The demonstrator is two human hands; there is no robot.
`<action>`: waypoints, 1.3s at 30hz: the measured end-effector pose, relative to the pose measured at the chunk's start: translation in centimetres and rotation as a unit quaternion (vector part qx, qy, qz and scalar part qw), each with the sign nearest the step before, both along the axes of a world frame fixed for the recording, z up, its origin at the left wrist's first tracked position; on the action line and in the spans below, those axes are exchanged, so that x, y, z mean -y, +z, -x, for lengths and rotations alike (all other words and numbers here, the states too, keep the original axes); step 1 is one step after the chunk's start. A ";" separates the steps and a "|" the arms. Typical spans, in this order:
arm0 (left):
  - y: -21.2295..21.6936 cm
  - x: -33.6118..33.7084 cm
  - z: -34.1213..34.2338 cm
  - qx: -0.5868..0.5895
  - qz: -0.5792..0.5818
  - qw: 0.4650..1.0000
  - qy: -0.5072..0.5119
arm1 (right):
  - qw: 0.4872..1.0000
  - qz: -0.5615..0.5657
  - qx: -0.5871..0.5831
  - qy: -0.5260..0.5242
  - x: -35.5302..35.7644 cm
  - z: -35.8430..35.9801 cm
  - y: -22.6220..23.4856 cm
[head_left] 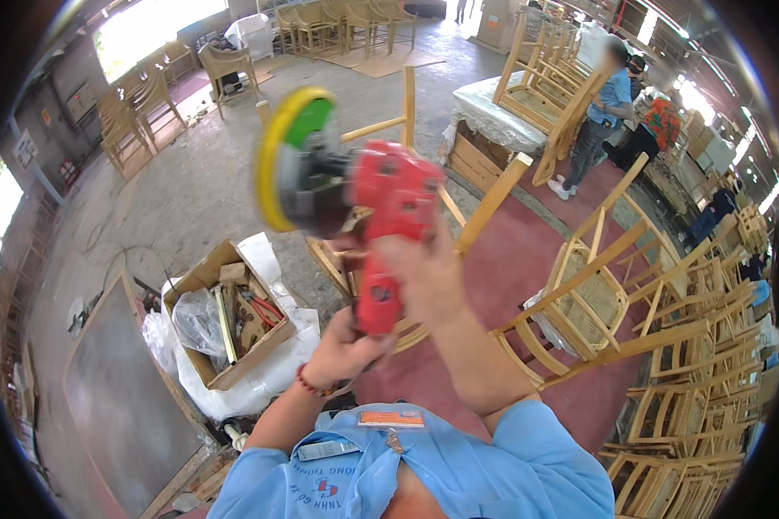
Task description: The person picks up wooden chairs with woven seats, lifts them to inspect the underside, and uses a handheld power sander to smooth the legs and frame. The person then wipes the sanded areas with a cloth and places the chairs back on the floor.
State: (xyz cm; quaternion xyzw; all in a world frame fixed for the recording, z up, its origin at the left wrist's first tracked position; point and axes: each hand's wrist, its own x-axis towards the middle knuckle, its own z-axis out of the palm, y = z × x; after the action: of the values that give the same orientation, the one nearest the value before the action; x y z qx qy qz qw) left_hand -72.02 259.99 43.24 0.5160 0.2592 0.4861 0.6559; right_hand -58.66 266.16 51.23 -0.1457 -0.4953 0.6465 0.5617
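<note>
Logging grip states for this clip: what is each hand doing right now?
Left hand: closed around the lower handle of the red sander.
Right hand: closed on the sander's body, just below its head.

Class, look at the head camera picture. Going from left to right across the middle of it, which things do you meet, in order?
Grey board on the floor → cardboard box of tools → yellow sanding disc → red sander body → wooden chair with woven seat → stacked wooden chair frames.

Bright daylight, glaring windows, motion-blurred sander (337, 186), dark fisheye rim.
</note>
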 end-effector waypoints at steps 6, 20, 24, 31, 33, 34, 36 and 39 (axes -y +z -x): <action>-2.0 -3.1 0.5 -0.296 -0.360 0.867 0.175 | 0.994 0.061 0.031 -0.083 -1.5 -7.6 -1.3; -4.6 -13.0 2.3 -0.176 -0.130 0.953 0.209 | 0.747 -0.004 0.658 -0.094 -3.6 -4.1 10.4; -5.0 -13.3 2.8 -0.099 -0.220 0.951 0.192 | 0.714 -0.021 0.697 -0.056 -3.9 -0.2 10.5; -5.0 -13.2 2.5 -0.199 -0.131 0.953 0.188 | 0.546 -0.030 0.816 -0.187 -5.6 0.2 12.6; -5.0 -13.2 2.6 -0.196 -0.144 0.950 0.196 | 0.567 0.016 0.798 -0.202 -5.5 0.0 13.1; -5.1 -13.3 2.6 -0.192 -0.143 0.952 0.192 | 0.591 0.043 0.782 -0.193 -5.2 0.1 13.2; -5.1 -13.5 2.5 -0.178 -0.147 0.955 0.186 | 0.628 0.047 0.758 -0.170 -4.4 0.4 13.1; -5.1 -13.7 2.3 -0.130 -0.220 0.941 0.221 | 0.671 0.008 0.731 -0.123 -3.3 1.2 11.9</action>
State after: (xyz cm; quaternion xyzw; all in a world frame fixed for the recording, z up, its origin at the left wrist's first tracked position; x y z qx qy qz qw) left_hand -74.37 273.74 38.13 0.6355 0.3363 0.5927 0.3630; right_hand -59.88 269.45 63.16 -0.6359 -0.7197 0.2627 0.0929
